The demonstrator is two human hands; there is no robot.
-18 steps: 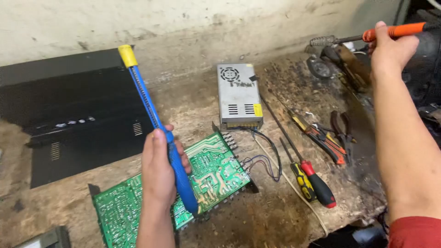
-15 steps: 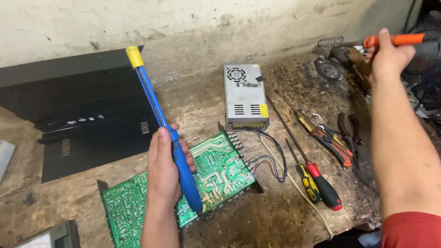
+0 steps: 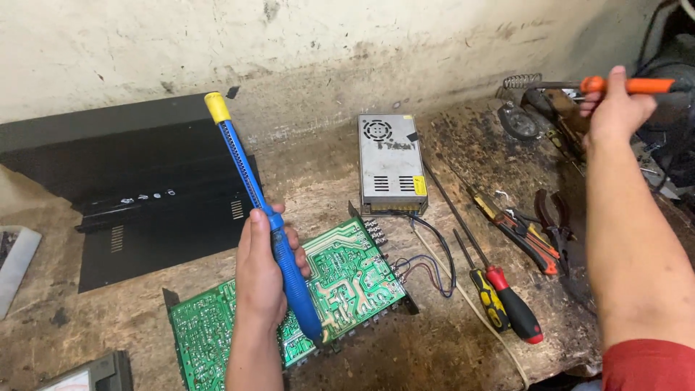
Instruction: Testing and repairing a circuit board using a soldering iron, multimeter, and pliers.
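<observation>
Blue and long, a desoldering pump (image 3: 268, 224) with a yellow plunger cap stands tilted in the left hand (image 3: 260, 271), whose grip is closed around the lower half of the barrel; its nozzle end points down at the green circuit board (image 3: 340, 282), just above the solder side near the board's front edge. The board lies flat on the worn wooden counter (image 3: 318, 188), its coloured wires running back to a silver metal power supply (image 3: 391, 163) behind it. Far to the right, the right hand (image 3: 615, 108) has its grip closed on the orange handle of a soldering iron (image 3: 630, 85), held level beside its coiled wire stand (image 3: 523, 81) and well apart from the board. Judging by this, the step in hand looks like taking up the iron while the pump waits over the work. A next move would seem to call for bringing the hot tip across to a joint under the pump's nozzle, clear of the wires. Screwdrivers (image 3: 507, 304) and pliers (image 3: 554, 224) lie between the two hands, and a black metal cover (image 3: 145, 188) rests at the left.
</observation>
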